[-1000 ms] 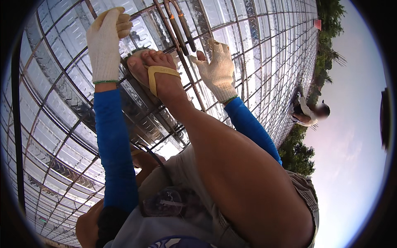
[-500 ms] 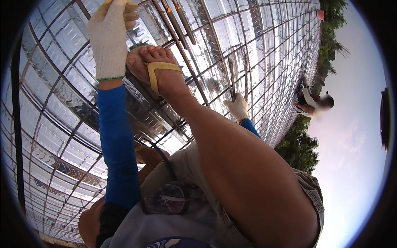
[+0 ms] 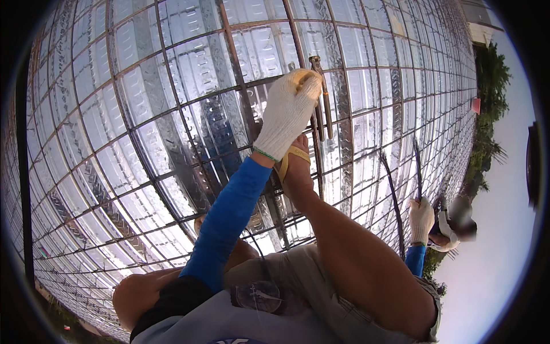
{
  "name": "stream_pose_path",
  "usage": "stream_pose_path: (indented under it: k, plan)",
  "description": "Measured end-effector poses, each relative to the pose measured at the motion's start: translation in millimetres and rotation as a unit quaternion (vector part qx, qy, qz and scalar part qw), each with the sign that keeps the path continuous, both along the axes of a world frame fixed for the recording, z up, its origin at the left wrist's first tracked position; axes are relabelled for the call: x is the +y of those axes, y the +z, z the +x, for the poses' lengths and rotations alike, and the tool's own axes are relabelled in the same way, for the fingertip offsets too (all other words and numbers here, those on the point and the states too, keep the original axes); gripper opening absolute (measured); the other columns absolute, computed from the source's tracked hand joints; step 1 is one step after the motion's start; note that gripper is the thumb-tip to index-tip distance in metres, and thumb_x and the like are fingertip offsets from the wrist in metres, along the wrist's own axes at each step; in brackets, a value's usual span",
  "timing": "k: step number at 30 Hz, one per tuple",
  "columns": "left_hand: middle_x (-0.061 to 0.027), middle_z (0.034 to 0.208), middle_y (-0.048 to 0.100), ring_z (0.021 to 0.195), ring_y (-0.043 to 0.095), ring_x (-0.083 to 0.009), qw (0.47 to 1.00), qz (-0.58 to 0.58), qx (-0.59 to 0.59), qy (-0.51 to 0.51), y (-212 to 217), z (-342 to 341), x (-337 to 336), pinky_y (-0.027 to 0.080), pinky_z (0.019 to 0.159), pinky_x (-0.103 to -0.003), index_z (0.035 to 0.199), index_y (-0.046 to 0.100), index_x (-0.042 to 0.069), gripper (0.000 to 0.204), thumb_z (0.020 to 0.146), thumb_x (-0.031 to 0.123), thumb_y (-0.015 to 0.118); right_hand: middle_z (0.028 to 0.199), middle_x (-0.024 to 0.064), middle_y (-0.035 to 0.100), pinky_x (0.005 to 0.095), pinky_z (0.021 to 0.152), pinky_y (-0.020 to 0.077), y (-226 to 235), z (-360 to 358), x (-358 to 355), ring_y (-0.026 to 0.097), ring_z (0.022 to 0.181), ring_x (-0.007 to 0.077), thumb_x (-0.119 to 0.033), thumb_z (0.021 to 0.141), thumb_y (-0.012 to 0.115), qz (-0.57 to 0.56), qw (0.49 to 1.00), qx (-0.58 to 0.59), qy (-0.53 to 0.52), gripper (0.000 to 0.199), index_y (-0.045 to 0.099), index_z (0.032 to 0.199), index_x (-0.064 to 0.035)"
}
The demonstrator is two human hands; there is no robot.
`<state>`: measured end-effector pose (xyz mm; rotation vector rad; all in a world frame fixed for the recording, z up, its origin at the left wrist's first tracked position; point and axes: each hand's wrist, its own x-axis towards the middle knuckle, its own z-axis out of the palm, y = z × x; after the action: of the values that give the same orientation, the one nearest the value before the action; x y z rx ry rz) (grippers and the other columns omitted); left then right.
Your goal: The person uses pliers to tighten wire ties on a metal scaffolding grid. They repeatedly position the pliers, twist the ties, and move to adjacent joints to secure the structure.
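My left hand, in a white knit glove, is closed by a crossing of the steel bars. Whatever its curled fingers pinch is hidden. Just right of those fingers, pincers with long dark handles lie against the rebar mesh. Farther right, my gloved right hand is closed around a bundle of dark tie wires, which sticks up from the fist. Another dark strand curves beside that hand; whether it belongs to the bundle I cannot tell. My sandalled foot rests on the mesh below the left hand.
Shiny ribbed metal decking lies under the mesh. A co-worker is bent over at the right, beyond my right hand. Trees line the far edge, with a small red marker nearby.
The view has shifted. My left hand has come across to the right, beside the pincers. My right hand, with the wires, is now farther out to the right, away from my leg.
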<state>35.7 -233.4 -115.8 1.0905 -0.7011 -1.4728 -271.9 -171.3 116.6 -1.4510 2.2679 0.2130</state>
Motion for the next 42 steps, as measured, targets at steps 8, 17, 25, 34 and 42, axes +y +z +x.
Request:
stream_pose_path:
  k: [8,17,25,34,42]
  plan:
    - [-0.0236,0.156,0.055,0.140,0.059,-0.0438,0.928,-0.228,0.050,-0.290,186,-53,11,0.054,0.114,-0.047,0.161,0.046,0.003,0.088,0.096,0.049,0.082,0.058,-0.0059,0.047,0.0236,0.038,0.0295,219,6,-107,0.038,0.041,0.0036,-0.038,0.104,0.068,-0.264,0.964,-0.024,0.004,0.033,0.070,0.104,-0.0048]
    - [-0.0265,0.152,0.048,0.139,0.054,-0.0384,0.893,-0.257,-0.212,0.304,232,-7,3,0.044,0.119,-0.052,0.148,0.052,-0.007,0.086,0.083,0.031,0.095,0.065,-0.0076,0.038,0.0216,0.045,0.0284,167,215,-224,0.034,0.050,0.0023,-0.030,0.117,0.054,-0.323,0.651,-0.660,0.190,0.045,0.061,0.137,0.0093]
    - [-0.0236,0.125,0.064,0.114,0.061,-0.0420,0.844,-0.196,-0.470,0.169,250,78,0,0.048,0.096,-0.058,0.127,0.065,-0.003,0.063,0.086,0.039,0.086,0.066,-0.0042,0.054,0.0227,0.043,0.0366,115,355,-194,0.045,0.050,0.0037,-0.026,0.106,0.070,-0.088,0.725,-0.644,0.227,0.025,0.072,0.109,-0.0006]
    - [-0.0089,0.092,0.071,0.087,0.064,-0.0253,0.848,-0.140,-0.302,0.412,272,127,-2,0.048,0.081,-0.045,0.108,0.074,0.001,0.025,0.100,0.025,0.074,0.091,0.0040,0.073,0.0235,0.071,0.0556,125,434,-190,0.068,0.081,0.0106,-0.037,0.100,0.077,-0.099,0.690,-0.495,0.519,0.045,0.072,0.122,0.0014]
    - [-0.0046,0.086,0.066,0.078,0.057,-0.0122,0.884,-0.018,-0.098,0.456,276,160,12,0.047,0.069,-0.035,0.096,0.070,-0.004,0.045,0.107,0.040,0.068,0.109,0.0113,0.077,0.0280,0.081,0.0605,73,347,-142,0.074,0.089,0.0148,-0.013,0.096,0.082,-0.154,0.705,-0.466,0.512,0.036,0.075,0.129,-0.0016]
